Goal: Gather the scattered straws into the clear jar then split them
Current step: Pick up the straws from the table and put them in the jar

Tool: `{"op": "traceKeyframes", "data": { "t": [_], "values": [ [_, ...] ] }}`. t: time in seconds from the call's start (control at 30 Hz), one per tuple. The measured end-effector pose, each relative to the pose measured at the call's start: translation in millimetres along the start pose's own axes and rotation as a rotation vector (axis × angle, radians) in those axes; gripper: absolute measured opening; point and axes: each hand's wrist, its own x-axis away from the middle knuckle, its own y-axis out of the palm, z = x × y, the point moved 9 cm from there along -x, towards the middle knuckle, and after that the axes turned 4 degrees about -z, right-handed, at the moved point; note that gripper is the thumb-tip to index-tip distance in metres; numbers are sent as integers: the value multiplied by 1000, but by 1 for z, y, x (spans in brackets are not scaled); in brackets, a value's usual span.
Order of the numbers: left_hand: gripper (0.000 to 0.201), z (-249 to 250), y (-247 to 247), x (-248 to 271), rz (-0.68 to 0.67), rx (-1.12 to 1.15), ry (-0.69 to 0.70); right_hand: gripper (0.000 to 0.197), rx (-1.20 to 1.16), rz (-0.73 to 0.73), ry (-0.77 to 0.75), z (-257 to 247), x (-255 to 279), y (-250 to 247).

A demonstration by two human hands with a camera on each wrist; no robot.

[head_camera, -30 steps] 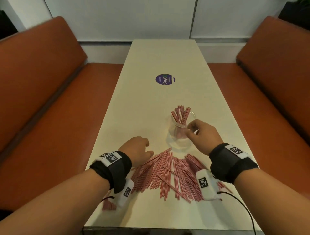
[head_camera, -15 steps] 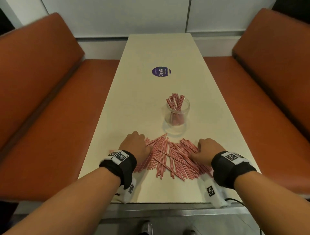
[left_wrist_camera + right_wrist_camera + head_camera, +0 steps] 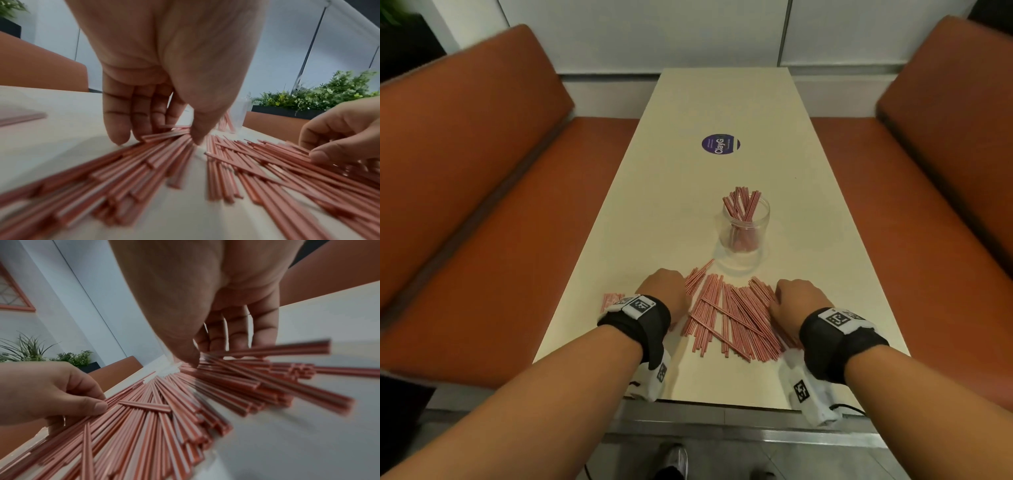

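Many red-and-white striped straws (image 3: 732, 318) lie fanned out on the cream table (image 3: 688, 205) near its front edge. Behind them stands the clear jar (image 3: 746, 226), upright, with several straws in it. My left hand (image 3: 666, 291) is at the pile's left edge; its thumb and fingers (image 3: 164, 138) pinch the far ends of some straws. At the pile's right edge my right hand (image 3: 796, 298) has its fingers curled down. In the right wrist view its thumb and fingertips (image 3: 205, 356) close on a few straws.
A small separate bunch of straws (image 3: 611, 299) lies left of my left wrist. A round purple sticker (image 3: 720, 144) marks the table's middle. Orange benches (image 3: 482, 205) run along both sides. The table's front edge is close under my wrists.
My right hand left the jar and came down to the right side of the pile. My left hand stayed at the left edge. The straws between both hands are pushed slightly closer together.
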Motion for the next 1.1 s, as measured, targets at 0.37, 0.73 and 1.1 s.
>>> {"op": "traceKeyframes", "data": {
  "t": [0.37,0.73,1.1],
  "values": [
    [22,11,-2,-12,-12,-35,43,26,38,-44,28,1,-3,1],
    [13,-3,-20,-21,58,380,68,32,-79,-7,88,5,-10,-20],
    [19,30,-68,-41,-27,1542,154,21,-429,158,40,11,-27,-68]
  ]
}}
